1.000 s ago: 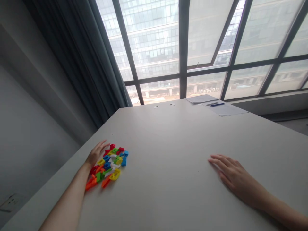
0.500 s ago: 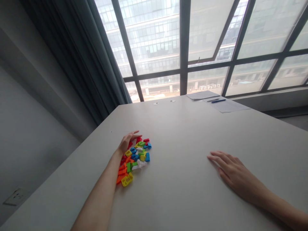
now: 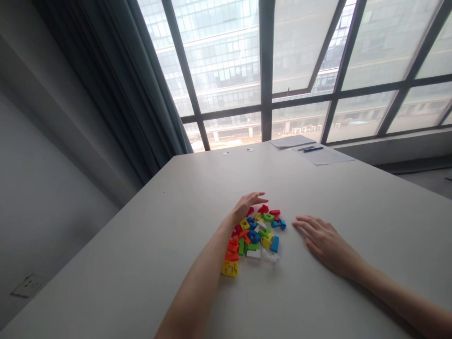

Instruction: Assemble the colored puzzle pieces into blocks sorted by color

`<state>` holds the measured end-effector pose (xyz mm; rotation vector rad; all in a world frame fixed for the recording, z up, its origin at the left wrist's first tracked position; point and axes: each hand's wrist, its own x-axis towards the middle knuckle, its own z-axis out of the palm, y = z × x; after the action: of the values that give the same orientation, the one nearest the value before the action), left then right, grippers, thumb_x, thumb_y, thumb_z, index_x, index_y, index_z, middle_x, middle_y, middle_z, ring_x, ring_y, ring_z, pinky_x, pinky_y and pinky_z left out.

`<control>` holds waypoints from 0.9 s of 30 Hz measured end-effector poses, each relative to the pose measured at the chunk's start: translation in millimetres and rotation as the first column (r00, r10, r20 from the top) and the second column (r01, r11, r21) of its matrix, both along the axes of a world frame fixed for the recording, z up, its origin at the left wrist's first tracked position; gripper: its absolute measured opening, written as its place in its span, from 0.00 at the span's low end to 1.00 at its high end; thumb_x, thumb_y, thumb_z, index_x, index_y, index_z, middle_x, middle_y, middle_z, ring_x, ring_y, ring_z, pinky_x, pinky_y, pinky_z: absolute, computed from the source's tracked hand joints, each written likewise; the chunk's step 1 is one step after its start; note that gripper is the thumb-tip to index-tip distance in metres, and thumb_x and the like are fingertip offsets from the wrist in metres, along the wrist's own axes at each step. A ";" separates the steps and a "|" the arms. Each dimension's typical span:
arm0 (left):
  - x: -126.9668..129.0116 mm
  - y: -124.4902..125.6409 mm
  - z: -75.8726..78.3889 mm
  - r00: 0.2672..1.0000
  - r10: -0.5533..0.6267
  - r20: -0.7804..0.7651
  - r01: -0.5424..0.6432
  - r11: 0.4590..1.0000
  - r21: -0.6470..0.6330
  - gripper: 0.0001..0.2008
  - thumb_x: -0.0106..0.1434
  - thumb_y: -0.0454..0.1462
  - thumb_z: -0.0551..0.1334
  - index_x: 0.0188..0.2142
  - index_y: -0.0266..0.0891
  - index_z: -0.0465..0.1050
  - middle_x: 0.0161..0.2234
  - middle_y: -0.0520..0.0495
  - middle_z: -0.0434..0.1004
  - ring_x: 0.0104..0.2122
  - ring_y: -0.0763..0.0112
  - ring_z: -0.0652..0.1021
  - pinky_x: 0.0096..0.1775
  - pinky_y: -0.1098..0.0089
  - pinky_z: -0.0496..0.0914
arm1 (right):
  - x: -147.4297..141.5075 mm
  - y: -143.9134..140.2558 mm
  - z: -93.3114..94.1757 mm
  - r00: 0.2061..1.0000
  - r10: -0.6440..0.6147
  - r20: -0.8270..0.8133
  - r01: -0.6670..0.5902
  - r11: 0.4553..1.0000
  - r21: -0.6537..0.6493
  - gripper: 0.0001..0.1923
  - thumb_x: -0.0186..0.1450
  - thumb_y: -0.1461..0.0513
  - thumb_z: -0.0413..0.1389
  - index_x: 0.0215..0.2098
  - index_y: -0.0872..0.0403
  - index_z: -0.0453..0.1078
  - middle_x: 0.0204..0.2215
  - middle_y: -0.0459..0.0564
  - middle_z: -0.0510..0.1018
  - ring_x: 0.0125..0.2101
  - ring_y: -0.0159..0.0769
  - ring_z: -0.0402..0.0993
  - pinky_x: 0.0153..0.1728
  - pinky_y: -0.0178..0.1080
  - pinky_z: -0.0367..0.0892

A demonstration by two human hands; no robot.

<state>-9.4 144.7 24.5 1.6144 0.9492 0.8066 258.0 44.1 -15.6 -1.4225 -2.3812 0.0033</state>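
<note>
A loose cluster of small coloured plastic blocks (image 3: 253,237) lies on the white table (image 3: 169,226), in red, orange, yellow, green, blue and white. My left hand (image 3: 249,202) curves around the far left side of the cluster, fingers stretched out to the right, and the forearm runs along the cluster's left edge. A red block (image 3: 263,208) sits just under those fingers. To the right of the cluster, my right hand (image 3: 323,240) rests flat on the table with its fingers extended. Its fingertips are a short way from a blue block (image 3: 279,224), not touching it.
At the far edge of the table lie papers (image 3: 332,156) with a dark blue pen (image 3: 313,149) on them. Behind stand large windows and a dark curtain (image 3: 116,80) on the left. A wall socket (image 3: 27,286) shows at the lower left.
My left hand and forearm have swept right, and the whole cluster of blocks has slid right with them. My right hand has shifted slightly left, so the gap between it and the blocks has narrowed.
</note>
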 end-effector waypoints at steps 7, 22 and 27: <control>-73.3 -64.4 12.7 0.981 0.104 -0.165 -0.072 0.980 0.186 0.30 0.67 0.55 0.48 0.60 0.41 0.64 0.59 0.41 0.69 0.60 0.52 0.67 0.60 0.51 0.58 | -0.9 -0.6 1.0 1.000 -0.001 -0.027 0.002 1.000 0.015 0.20 0.66 0.63 0.45 0.55 0.50 0.67 0.56 0.54 0.71 0.57 0.44 0.64 0.55 0.50 0.62; -70.3 -137.9 -23.0 0.696 0.256 -0.671 0.083 0.899 0.430 0.51 0.56 0.59 0.62 0.69 0.43 0.39 0.69 0.34 0.41 0.67 0.47 0.49 0.64 0.46 0.49 | 1.0 12.4 -2.3 0.966 -0.014 -0.260 -0.015 0.994 -0.108 0.22 0.66 0.57 0.46 0.55 0.54 0.65 0.56 0.58 0.71 0.55 0.44 0.68 0.57 0.47 0.63; -53.3 -121.6 -23.8 0.726 0.244 -0.642 0.087 0.894 0.439 0.53 0.53 0.59 0.64 0.69 0.45 0.39 0.69 0.34 0.43 0.67 0.47 0.49 0.64 0.46 0.50 | -20.5 39.3 6.5 0.933 -0.044 -0.358 -0.046 0.970 -0.238 0.27 0.68 0.49 0.44 0.59 0.56 0.61 0.57 0.60 0.71 0.55 0.46 0.69 0.54 0.47 0.66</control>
<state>-62.8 23.2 0.7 2.3791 1.4379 0.4812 237.5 83.4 -9.2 -1.3824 -2.1262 0.5298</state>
